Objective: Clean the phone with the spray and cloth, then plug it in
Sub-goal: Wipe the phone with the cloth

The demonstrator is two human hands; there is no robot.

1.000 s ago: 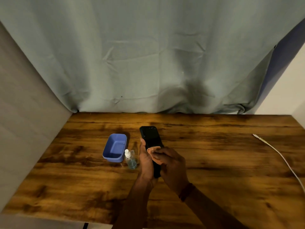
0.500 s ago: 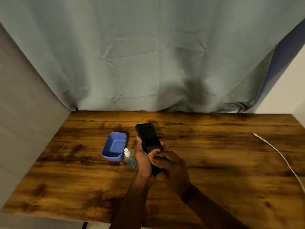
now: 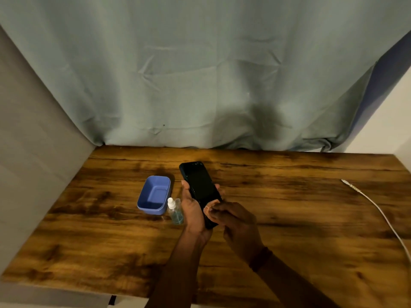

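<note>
Left hand (image 3: 193, 210) wrapped around black phone (image 3: 199, 185) above table (image 3: 289, 196) centre, right hand (image 3: 235, 221) pinching small cloth (image 3: 208, 210) against its lower end, spray bottle (image 3: 175, 211) at nine o'clock, cable (image 3: 378, 210) at three.

The scene is dim and warm-toned. A soft shadow darkens the pale grey-green hanging curtain (image 3: 200, 74) low at its middle, and darker patches fall across the brown wood-grain table (image 3: 300, 207). Wide-angle distortion bends the side walls outward. Detail is soft; the black glossy phone (image 3: 199, 185) shows no glare.
</note>
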